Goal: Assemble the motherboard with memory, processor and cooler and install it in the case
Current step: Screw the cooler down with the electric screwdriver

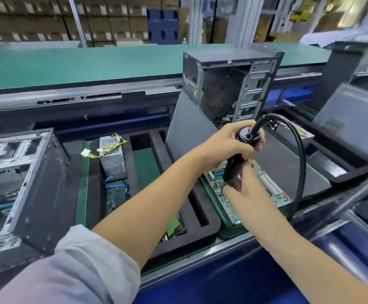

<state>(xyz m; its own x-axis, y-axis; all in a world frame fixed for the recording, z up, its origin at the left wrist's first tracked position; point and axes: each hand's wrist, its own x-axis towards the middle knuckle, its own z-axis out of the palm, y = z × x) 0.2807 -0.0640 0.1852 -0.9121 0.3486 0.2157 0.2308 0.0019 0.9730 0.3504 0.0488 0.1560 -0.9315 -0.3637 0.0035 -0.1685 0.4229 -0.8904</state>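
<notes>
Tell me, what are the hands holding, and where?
Both hold a black corded electric screwdriver. The left hand grips its top end by the cable; the right hand grips its lower barrel over the green motherboard.

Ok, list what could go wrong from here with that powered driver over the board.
1. Both hands grip the electric screwdriver, left hand near the top, right hand low by the tip. A slip could gouge the motherboard beneath.
2. The black cable loops beside the board and might drag across its slots.
3. The right hand's fingers sit near the tip and could get pinched.
</notes>
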